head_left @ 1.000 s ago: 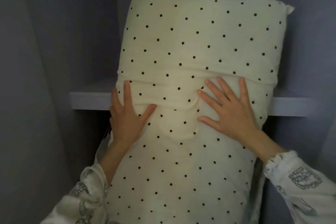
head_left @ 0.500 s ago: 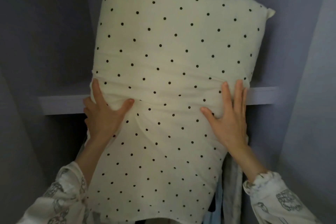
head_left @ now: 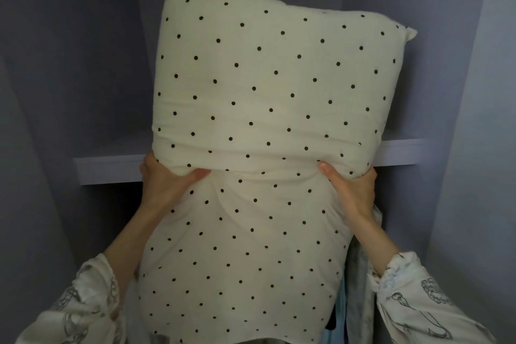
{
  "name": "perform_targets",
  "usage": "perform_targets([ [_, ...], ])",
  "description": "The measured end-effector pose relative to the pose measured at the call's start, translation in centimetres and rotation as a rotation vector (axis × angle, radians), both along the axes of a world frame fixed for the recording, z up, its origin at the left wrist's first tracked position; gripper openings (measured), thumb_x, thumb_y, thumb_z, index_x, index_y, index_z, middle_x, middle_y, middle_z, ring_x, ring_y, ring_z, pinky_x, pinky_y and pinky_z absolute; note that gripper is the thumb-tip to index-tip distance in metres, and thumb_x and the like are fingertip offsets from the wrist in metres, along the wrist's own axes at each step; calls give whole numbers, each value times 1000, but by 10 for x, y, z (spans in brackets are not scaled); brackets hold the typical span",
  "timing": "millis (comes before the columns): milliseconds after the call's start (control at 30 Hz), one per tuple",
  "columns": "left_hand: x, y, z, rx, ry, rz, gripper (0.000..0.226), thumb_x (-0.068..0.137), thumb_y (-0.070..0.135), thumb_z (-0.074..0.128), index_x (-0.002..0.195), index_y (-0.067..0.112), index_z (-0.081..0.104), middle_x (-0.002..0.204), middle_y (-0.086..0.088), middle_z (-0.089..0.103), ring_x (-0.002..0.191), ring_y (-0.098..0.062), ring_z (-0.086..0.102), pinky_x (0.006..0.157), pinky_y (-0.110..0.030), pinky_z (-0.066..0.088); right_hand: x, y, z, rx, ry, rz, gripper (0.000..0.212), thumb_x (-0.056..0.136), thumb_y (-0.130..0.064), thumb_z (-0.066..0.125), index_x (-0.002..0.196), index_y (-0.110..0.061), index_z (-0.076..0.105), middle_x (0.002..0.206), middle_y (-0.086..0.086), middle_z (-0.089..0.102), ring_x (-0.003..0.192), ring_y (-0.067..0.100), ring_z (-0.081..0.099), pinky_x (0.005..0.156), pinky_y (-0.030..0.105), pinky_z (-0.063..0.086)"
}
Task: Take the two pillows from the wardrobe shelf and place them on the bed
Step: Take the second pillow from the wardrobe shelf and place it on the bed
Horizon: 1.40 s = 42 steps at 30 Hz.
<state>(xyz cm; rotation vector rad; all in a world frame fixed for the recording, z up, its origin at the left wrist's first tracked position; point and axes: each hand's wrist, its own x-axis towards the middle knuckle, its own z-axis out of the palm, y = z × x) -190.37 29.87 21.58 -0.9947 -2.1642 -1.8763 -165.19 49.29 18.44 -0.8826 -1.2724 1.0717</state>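
Note:
A cream pillow with small black dots [head_left: 268, 109] stands upright in front of the wardrobe shelf [head_left: 111, 167], filling the middle of the view. My left hand [head_left: 164, 184] grips its left edge at shelf height, thumb pressed into the fabric. My right hand [head_left: 350, 190] grips its right edge at the same height, thumb on the front. The pillow bulges above both hands and hangs down between my forearms. I see only this one pillow; the shelf behind it is hidden.
The wardrobe's grey side walls [head_left: 55, 92] close in on left and right. Hanging clothes, pale and light blue [head_left: 354, 301], show below the shelf at the right, behind the pillow's lower edge.
My hands went from lying flat on the pillow's front to gripping its two side edges. The pillow has tilted and come off the shelf toward me.

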Motion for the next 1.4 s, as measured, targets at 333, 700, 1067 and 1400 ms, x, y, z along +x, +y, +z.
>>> perform_targets([
  [333, 37, -26, -45, 78, -139, -136, 120, 31, 55, 82, 133, 39, 21, 126, 14, 38, 119, -12, 43, 95, -37, 41, 28, -24, -32, -21, 59, 138, 117, 34, -54, 87, 136, -25, 37, 134, -3, 50, 120, 18, 50, 105, 45, 41],
  [700, 146, -116, -94, -19, -215, 149, 123, 35, 52, 85, 139, 25, 24, 140, 6, 40, 129, -18, 40, 105, -46, 38, 96, -74, -85, -5, -11, 326, 97, 40, -50, 88, 125, -37, 43, 125, -12, 55, 115, 9, 53, 103, 38, 43],
  [1067, 324, -259, -157, -141, -384, 543, 112, 38, 59, 78, 134, 31, 25, 130, 1, 47, 118, -25, 49, 95, -55, 44, 177, -172, -145, 5, -160, 650, 70, 60, -28, 87, 121, -25, 52, 116, -7, 64, 108, 11, 60, 99, 40, 47],
  [1400, 419, -391, -185, -200, -406, 846, 112, 39, 62, 73, 135, 30, 25, 116, 1, 50, 109, -28, 52, 91, -57, 44, 205, -291, -190, 27, -248, 860, 77, 59, -42, 84, 124, -27, 46, 123, -4, 59, 111, 4, 57, 101, 28, 43],
])
